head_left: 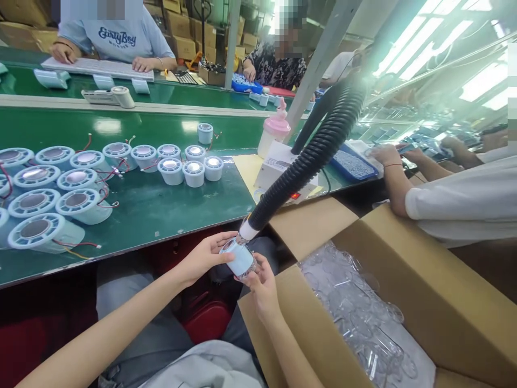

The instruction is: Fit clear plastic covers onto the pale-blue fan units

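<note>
Light blue in colour, one cylinder (241,260) was located between the two hands, above the person's lap and just off the near edge of the green work surface (161,207). The left hand (207,255) grasped it at the upper left, thumb laid along the near side of the wall and fingers at the far side; the right hand (263,284) gripped the lower right end, thumb and fingers curled about it. Transparent material (252,268) showed at that lower end. The long axis was tilted, running from upper left to lower right, with the ringed end face directed to the upper left. One white nozzle (247,230), fitted to a black corrugated hose (293,175), stood at the upper end of the cylinder; contact could not be determined. On the work surface, eighteen further blue cylinders (84,207) were visible, some cut off by the left picture edge; several had thin wires attached. To their right stood one white unit (274,164) with one lit red switch (295,196), and one cup with a pink lid (276,129). Beside the right forearm, one open cardboard box (420,258) contained clear plastic parts (343,291), overlapped and not countable. Beyond the unit lay one blue tray (374,173) of small pellets.
</note>
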Demonstrator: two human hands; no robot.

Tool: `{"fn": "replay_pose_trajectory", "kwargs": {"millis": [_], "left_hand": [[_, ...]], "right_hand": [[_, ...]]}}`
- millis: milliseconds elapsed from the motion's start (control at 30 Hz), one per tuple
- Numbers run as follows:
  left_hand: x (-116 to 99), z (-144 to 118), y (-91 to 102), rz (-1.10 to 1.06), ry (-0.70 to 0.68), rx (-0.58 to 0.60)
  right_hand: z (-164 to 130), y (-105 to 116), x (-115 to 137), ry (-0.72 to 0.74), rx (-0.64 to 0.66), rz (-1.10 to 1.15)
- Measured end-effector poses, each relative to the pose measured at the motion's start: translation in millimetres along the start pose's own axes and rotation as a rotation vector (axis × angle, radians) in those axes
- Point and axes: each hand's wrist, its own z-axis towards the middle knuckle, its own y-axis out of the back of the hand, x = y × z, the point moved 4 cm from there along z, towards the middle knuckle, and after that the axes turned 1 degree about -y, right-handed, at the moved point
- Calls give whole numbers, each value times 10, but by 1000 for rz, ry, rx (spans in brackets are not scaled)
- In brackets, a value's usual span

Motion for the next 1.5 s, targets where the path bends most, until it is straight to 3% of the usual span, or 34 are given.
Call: {"fn": "replay_pose_trajectory", "kwargs": {"millis": [167,367,600,767,1000,1500], "left_hand": [[-135,-43,47,39,-18,3],[-214,-356,116,129,-40,36],[-251,-823,-38,347,-19,128],[-292,-982,-95,450,-63,129],[-314,-1069,-58,613,-179,133],[-317,-1115,-46,692,-216,155]], "right_hand": [[114,-107,69,25,52,-16],[48,-216,223,41,195,-97],[-273,-260,624,258,438,-693],[-404,-328,836,322,484,-818],[-424,-339,782,35,500,-590],[-443,-444,712,-292,476,-281]]}}
